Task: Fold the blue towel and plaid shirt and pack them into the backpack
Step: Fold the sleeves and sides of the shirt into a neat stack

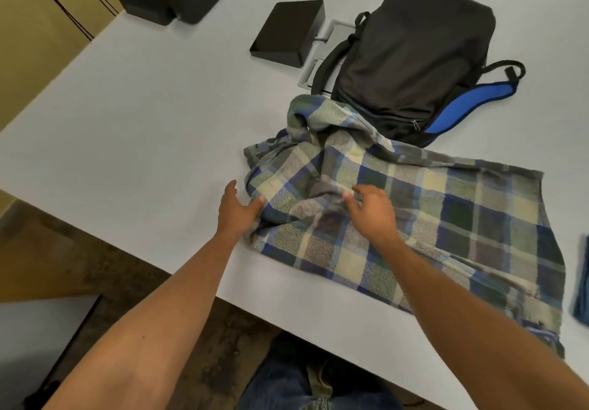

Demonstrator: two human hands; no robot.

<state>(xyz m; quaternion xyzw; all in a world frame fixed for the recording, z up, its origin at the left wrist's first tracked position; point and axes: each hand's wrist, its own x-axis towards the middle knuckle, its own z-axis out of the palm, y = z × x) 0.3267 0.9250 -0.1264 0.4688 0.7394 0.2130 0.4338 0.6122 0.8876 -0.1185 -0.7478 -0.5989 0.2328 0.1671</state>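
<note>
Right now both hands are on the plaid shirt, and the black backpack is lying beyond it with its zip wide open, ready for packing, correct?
Not quite: the head view shows the black backpack zipped shut, its puller closed near the blue strap. The rest holds: the left hand and right hand are on the plaid shirt, and the backpack lies beyond it.

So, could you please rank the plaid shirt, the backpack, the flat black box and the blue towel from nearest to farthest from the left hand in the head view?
1. Plaid shirt: touching the left hand, just to its right.
2. Flat black box: ahead, across the table.
3. Backpack: ahead and to the right, behind the shirt.
4. Blue towel: far right edge of the picture.
</note>
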